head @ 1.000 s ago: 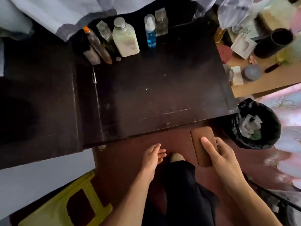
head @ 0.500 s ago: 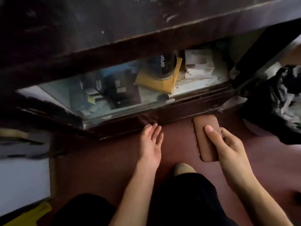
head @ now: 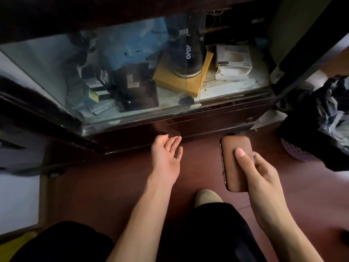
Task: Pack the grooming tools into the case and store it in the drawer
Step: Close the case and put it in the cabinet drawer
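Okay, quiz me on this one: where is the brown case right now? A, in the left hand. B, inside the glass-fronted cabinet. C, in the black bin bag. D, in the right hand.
D: the right hand grips the brown case, thumb laid across its face, while the left hand is open and holds nothing.

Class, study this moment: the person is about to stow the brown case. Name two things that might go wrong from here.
One: the right hand alone holds the case, thumb on top, so it might slip to the floor. Two: the space behind the glass is crowded with a yellow box and a white box, so the case may knock them.
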`<state>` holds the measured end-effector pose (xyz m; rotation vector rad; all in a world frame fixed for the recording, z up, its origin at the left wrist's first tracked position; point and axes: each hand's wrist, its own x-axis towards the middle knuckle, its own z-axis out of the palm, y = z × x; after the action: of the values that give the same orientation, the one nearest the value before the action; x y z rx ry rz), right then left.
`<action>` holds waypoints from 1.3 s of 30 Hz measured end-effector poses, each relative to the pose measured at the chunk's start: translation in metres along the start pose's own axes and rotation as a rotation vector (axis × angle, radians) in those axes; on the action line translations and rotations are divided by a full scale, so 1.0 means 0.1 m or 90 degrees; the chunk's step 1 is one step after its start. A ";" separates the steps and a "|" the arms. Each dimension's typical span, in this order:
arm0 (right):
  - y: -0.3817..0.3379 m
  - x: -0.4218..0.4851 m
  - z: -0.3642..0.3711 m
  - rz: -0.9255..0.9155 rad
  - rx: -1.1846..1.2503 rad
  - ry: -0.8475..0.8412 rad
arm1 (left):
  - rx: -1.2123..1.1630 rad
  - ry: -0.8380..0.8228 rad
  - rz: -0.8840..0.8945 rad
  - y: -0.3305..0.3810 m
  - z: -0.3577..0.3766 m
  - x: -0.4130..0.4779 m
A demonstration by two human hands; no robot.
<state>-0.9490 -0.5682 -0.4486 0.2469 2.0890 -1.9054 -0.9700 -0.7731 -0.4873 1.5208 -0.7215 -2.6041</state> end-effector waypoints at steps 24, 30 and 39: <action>-0.38 0.17 -0.48 -0.162 -0.153 -0.193 | 0.003 0.091 -0.015 -0.61 -0.43 -0.62; -0.68 0.61 -0.17 -0.256 -0.315 -0.244 | -0.107 0.064 -0.061 -0.57 -0.46 -0.73; -0.53 0.92 0.32 -0.291 -0.596 -0.431 | -0.227 0.016 -0.150 -0.28 -0.62 -0.88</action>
<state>-1.0491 -0.6129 -0.4315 -0.9871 2.3242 -0.7641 -0.8672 -0.7481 -0.4533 1.6012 -0.0671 -2.6754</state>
